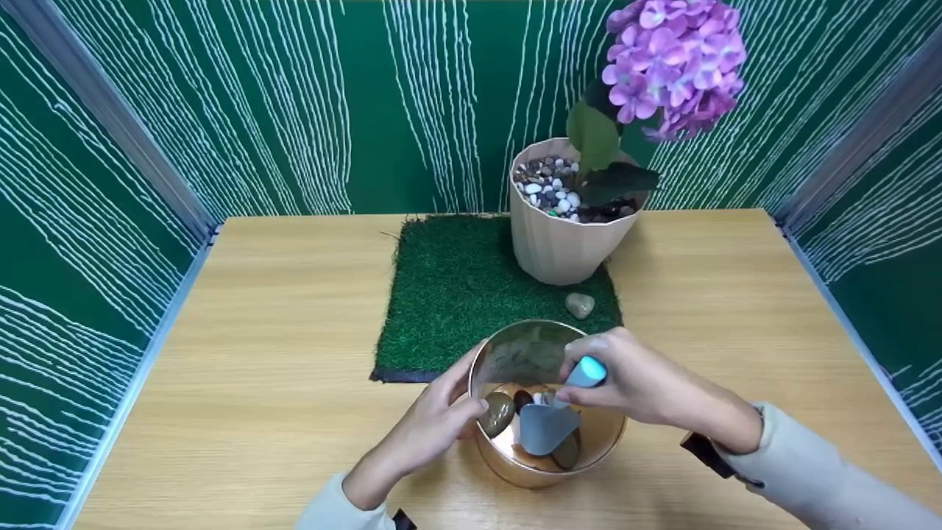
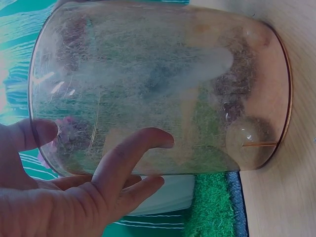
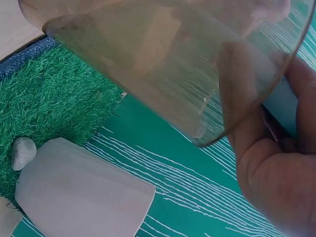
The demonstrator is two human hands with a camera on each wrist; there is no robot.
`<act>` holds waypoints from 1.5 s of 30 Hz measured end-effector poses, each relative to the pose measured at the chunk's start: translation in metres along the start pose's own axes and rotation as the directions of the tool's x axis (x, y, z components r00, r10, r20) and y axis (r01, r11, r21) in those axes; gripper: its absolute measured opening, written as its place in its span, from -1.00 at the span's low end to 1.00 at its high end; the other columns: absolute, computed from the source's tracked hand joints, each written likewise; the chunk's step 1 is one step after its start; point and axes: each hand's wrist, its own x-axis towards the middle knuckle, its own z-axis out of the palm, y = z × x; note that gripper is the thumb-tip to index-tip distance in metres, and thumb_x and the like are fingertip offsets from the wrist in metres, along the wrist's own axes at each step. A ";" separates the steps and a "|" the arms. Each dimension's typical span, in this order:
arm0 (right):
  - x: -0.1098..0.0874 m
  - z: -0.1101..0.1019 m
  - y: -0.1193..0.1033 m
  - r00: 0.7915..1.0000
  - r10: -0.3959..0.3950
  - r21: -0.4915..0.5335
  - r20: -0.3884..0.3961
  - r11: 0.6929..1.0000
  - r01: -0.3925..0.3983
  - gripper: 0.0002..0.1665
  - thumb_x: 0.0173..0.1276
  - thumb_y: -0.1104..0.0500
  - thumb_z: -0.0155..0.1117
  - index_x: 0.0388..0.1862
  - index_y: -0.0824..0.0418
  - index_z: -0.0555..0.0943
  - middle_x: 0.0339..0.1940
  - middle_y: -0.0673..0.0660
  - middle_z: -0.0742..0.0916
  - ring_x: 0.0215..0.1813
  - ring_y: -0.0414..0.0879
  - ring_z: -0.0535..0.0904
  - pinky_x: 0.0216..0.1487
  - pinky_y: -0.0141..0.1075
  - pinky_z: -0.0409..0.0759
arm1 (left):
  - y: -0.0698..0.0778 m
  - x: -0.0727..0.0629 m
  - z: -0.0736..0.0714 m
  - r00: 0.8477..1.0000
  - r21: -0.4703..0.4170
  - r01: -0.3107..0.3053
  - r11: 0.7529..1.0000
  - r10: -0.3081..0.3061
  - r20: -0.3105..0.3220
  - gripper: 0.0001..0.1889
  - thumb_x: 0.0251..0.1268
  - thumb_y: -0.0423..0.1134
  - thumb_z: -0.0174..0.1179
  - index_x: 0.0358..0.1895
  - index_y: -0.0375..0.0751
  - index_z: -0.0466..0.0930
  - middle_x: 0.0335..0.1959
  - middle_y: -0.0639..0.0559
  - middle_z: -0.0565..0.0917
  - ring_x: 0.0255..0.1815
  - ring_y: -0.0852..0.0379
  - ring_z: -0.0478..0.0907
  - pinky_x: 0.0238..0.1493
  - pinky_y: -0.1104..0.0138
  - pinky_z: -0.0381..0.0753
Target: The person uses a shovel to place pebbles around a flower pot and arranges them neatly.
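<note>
A clear amber container (image 1: pixel 519 471) stands on the table at the front edge of the turf mat. My left hand (image 1: pixel 438 416) grips its left side, with the thumb over the rim and the fingers along the outer wall (image 2: pixel 148 74). In my right hand (image 1: pixel 636 375) is the handle of a small trowel (image 1: pixel 548 428) with a grey blade. The hand reaches over the right rim and the blade points down inside the container. A large brown stone (image 1: pixel 497 414) lies by the left wall, near several smaller stones at the bottom.
Behind the container lies a green turf mat (image 1: pixel 456 294). A pale ribbed pot (image 1: pixel 559 250) with pebbles and a purple flower (image 1: pixel 673 66) stands at the mat's back right, a loose stone (image 1: pixel 580 305) in front of it. Green walls (image 1: pixel 368 147) enclose the wooden table (image 1: pixel 257 331).
</note>
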 end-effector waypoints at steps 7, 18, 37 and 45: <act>0.002 0.008 0.001 0.995 0.025 -0.003 0.097 1.000 -0.025 -0.93 0.38 0.18 0.53 -0.28 0.11 0.76 -0.27 -0.04 0.84 -0.19 -0.25 0.72 -0.14 -0.38 0.78 | 0.001 -0.001 0.001 1.000 0.005 0.006 1.000 -0.006 -0.009 -0.17 0.37 -0.32 0.08 0.72 -0.19 0.06 0.71 -0.18 0.16 0.65 -0.18 0.20 0.63 -0.05 0.21; 0.004 0.009 -0.003 0.987 0.024 -0.025 0.157 0.999 -0.021 -0.90 0.39 0.15 0.53 -0.27 0.16 0.78 -0.28 -0.06 0.82 -0.20 -0.28 0.71 -0.11 -0.38 0.77 | 0.001 0.000 0.000 1.000 0.001 0.004 1.000 -0.004 -0.012 -0.18 0.38 -0.33 0.07 0.72 -0.18 0.07 0.70 -0.18 0.17 0.65 -0.19 0.21 0.59 -0.04 0.28; 0.004 0.003 -0.003 0.987 0.103 0.115 0.120 0.986 -0.117 -0.91 0.40 0.19 0.51 -0.32 0.15 0.77 -0.30 -0.01 0.83 -0.27 -0.27 0.66 -0.25 -0.40 0.74 | 0.002 -0.001 0.001 1.000 -0.006 0.002 1.000 -0.002 -0.008 -0.19 0.38 -0.34 0.07 0.72 -0.20 0.07 0.71 -0.17 0.17 0.65 -0.18 0.20 0.62 -0.04 0.23; 0.002 -0.005 0.000 0.985 0.124 0.255 0.120 0.955 -0.151 -0.92 0.44 0.25 0.45 -0.25 0.26 0.77 -0.31 0.13 0.83 -0.34 -0.17 0.75 -0.31 -0.29 0.81 | 0.002 -0.002 0.001 1.000 0.005 0.016 1.000 -0.016 -0.016 -0.17 0.37 -0.32 0.08 0.72 -0.17 0.08 0.71 -0.19 0.16 0.64 -0.23 0.23 0.59 -0.05 0.28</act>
